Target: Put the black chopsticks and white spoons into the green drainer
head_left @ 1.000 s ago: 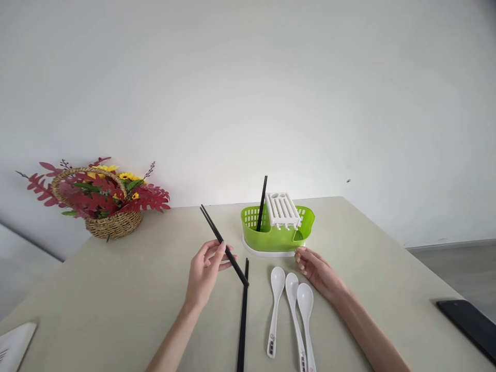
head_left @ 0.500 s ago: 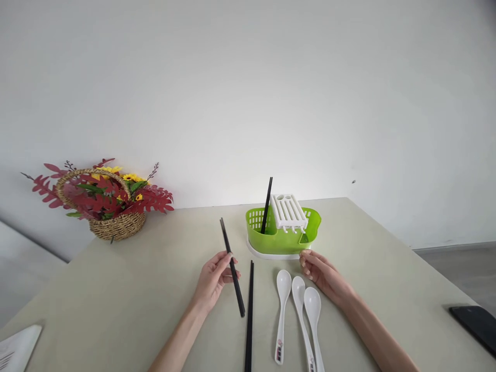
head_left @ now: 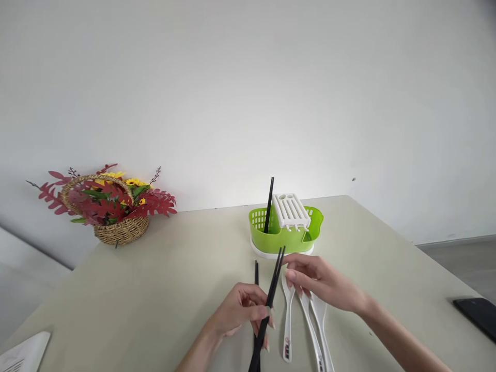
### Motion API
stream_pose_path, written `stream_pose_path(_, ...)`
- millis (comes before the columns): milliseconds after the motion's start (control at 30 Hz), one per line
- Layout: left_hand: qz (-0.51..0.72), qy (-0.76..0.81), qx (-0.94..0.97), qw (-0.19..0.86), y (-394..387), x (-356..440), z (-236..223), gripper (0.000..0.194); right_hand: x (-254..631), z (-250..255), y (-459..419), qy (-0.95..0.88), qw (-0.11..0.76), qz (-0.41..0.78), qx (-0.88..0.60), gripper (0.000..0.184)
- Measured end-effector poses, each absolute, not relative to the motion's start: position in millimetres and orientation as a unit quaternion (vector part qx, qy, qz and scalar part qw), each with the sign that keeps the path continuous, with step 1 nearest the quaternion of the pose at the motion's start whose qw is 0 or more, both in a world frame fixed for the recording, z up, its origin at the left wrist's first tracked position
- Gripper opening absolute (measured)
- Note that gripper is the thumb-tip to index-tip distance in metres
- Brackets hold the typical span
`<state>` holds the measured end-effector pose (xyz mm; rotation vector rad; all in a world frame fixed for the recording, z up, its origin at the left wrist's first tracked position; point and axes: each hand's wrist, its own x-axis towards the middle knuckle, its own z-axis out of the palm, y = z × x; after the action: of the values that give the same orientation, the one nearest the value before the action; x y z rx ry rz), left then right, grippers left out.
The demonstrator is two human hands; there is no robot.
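Note:
My left hand (head_left: 244, 309) pinches a pair of black chopsticks (head_left: 275, 281), which slant with their upper ends away from me. Reaching in from the right, my right hand (head_left: 321, 280) is close to those upper ends. Its fingers are bent and apart around nothing I can see; whether a fingertip touches the chopsticks is unclear. More black chopsticks (head_left: 257, 273) lie on the table, partly covered by my left hand. Three white spoons (head_left: 287, 330) lie side by side, their bowls partly hidden under my right hand.
Beyond my hands stands a green basket (head_left: 281, 243) on a white base, with a white slotted rack (head_left: 291, 211) and upright black chopsticks (head_left: 268, 206). A wicker flower basket (head_left: 126, 230) is at left against the wall. A black phone (head_left: 478, 316) lies at right.
My left hand has moved right and nearer to me, and the chopsticks in it now lean right. The right hand has shifted left, from the green basket's front to over the spoons.

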<state>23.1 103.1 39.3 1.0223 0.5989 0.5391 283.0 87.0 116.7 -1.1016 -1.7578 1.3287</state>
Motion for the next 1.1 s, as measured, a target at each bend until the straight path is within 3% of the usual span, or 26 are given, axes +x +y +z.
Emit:
stream_pose_path(300, 0.175, 0.261, 0.499, 0.808, 99.9, 17.3, 46.2, 0.042, 253.2, 123.0, 62.5, -0.648, 0.309, 0.542, -0.436, 0.059)
stream_pose_path(1100, 0.206, 0.256, 0.504, 0.799, 102.8, 16.2, 45.7, 0.049, 249.1, 128.1, 59.3, -0.646, 0.341, 0.517, -0.447, 0.059)
